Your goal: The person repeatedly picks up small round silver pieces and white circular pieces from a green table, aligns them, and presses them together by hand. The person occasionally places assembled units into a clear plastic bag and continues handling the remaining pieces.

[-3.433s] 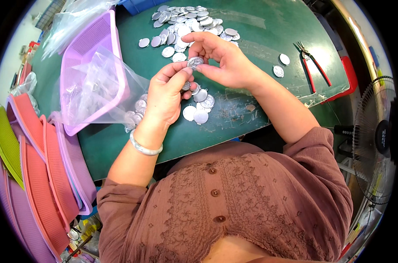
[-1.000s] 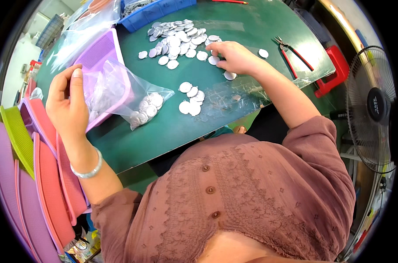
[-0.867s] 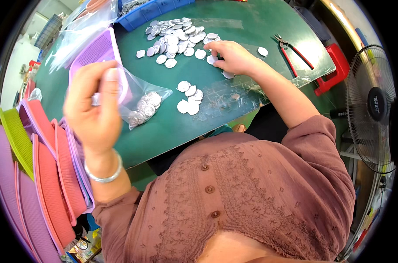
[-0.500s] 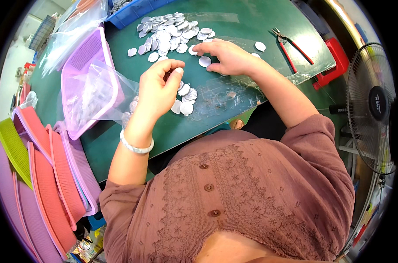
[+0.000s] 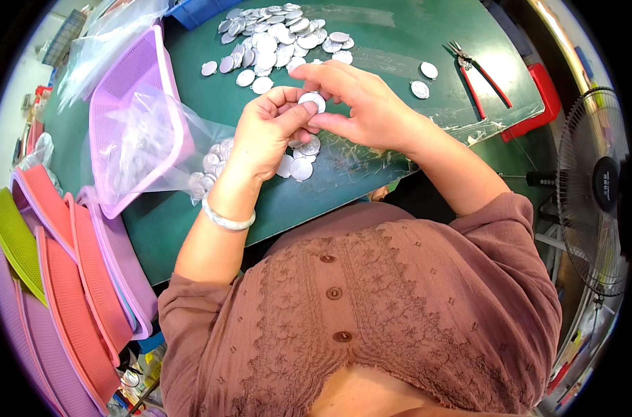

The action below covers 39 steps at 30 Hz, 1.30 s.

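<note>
My left hand (image 5: 271,132), a pale bangle at its wrist, pinches a round silver medal (image 5: 312,101) between thumb and fingers above the green table. My right hand (image 5: 361,101) is cupped just beside the medal, its thumb and fingers apart; whether a fingertip touches the medal is hard to tell. Beyond my hands spreads a loose pile of silver medals (image 5: 266,43), some with a small loop at the rim. A smaller group of medals (image 5: 301,169) lies below my hands, partly covered by them. More medals (image 5: 210,164) lie by my left wrist, next to a clear plastic bag (image 5: 146,132).
A lilac basket (image 5: 102,149) stands left under the bag. Stacked coloured baskets (image 5: 73,299) fill the lower left. At the back is a blue bin (image 5: 201,10). Red-handled pliers (image 5: 472,87) and two loose medals (image 5: 428,70) lie right, with a fan (image 5: 594,181) beyond the table.
My hands have come together. My left hand moved right and now holds a medal; my right hand lifted from beside a medal on the table. The view has shifted slightly.
</note>
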### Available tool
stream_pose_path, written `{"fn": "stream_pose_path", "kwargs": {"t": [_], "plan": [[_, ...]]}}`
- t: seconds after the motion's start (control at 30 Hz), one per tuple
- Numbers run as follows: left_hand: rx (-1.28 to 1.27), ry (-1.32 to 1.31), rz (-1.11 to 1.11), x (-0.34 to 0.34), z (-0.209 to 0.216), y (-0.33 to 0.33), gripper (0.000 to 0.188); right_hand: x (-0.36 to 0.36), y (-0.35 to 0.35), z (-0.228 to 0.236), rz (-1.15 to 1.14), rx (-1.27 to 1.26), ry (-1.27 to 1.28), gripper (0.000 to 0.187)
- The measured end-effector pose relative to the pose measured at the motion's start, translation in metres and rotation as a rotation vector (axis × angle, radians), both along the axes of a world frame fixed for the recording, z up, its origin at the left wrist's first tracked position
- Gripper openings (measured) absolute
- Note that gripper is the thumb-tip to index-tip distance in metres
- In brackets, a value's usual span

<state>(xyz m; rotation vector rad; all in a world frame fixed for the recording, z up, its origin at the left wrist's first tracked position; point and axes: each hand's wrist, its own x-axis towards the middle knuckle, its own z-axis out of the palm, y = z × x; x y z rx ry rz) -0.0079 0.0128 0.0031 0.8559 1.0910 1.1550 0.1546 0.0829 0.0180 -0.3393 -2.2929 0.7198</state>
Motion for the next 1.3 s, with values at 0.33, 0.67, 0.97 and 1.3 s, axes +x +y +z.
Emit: {"fn": "stream_pose_path", "kwargs": {"t": [0.33,0.67,0.97,1.3], "plan": [[-0.101,-0.183,0.019,-0.005,0.003,-0.006,0.017,0.007,0.002,-0.008,0.142,-0.356,0.007,0.053],[0.113,0.289,0.073,-0.005,0.000,-0.010,0.015,0.049,0.021,-0.002,-0.226,-0.280,-0.136,0.042],[0.102,0.583,-0.107,-0.010,0.003,-0.012,0.013,0.064,0.007,-0.018,-0.265,-0.050,-0.328,0.052],[0.312,0.966,-0.184,-0.008,0.008,-0.016,0.012,0.056,0.002,-0.024,-0.264,-0.114,-0.207,0.056]]}}
